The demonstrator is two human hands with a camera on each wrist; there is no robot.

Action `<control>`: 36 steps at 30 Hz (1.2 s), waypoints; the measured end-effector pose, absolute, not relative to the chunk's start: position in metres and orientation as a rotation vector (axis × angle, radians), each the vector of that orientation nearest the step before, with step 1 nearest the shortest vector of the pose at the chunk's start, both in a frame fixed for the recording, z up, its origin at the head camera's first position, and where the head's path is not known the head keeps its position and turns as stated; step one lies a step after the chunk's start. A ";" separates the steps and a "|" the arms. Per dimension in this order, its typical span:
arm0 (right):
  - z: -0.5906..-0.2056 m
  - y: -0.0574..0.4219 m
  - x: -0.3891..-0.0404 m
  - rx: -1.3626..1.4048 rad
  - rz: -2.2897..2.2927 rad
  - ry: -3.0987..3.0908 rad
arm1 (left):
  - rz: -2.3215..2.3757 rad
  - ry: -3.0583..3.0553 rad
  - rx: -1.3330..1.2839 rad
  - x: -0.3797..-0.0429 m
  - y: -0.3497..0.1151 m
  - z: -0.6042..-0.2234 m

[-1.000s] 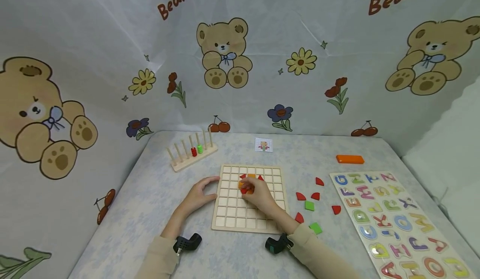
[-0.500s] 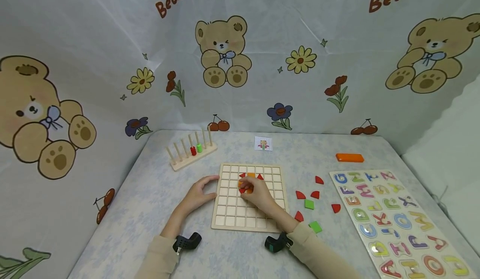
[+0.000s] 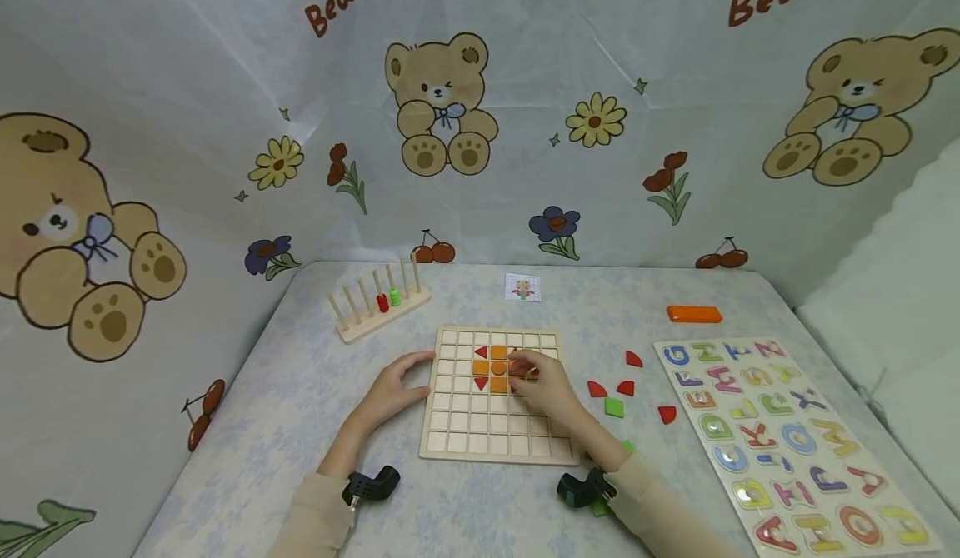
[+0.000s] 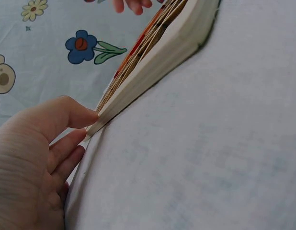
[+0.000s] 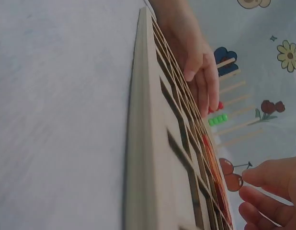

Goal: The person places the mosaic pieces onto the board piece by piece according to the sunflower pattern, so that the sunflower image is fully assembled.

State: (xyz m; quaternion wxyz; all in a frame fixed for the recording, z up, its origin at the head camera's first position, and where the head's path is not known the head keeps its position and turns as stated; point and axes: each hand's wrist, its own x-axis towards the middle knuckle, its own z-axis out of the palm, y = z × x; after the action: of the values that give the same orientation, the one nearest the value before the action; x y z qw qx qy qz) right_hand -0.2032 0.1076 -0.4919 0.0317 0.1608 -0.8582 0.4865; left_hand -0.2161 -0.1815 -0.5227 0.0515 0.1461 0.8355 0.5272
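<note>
A wooden board (image 3: 457, 443) is touched at its left edge by a left hand (image 3: 387, 390), fingers wide. Beside orange tiles (image 3: 481, 368) laid toward its far side, a right hand (image 3: 546, 386) is poised, fingers narrowly parted, nothing visibly held. Tiles — probably light, stiff — are best pinched by their edges.

Play area on a table (image 3: 247, 441), teddy-bear-print cloth backdrop (image 3: 495, 208), alphabet puzzle board (image 3: 831, 505), bead peg rack (image 3: 367, 328), wooden grid board (image 3: 498, 460)
</note>
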 end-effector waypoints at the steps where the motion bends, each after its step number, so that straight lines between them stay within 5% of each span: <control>1: -0.492 0.113 -0.202 0.473 1.488 -2.646 | 1.605 2.545 0.444 -0.216 -0.182 -0.523; 22: -0.500 0.226 -0.156 0.060 1.223 -2.745 | 1.584 2.552 0.427 -0.215 -0.182 -0.521; 36: -0.510 0.241 -0.155 0.102 1.173 -2.754 | 1.612 2.528 0.430 -0.213 -0.179 -0.518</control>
State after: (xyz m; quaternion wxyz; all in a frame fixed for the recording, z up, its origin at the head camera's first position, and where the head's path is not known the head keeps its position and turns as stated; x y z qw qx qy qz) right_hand -0.1551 0.2406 -0.5104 0.0731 0.0341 -0.9171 0.3905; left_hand -0.2133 -0.1790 -0.5177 0.0561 0.1418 0.8333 0.5314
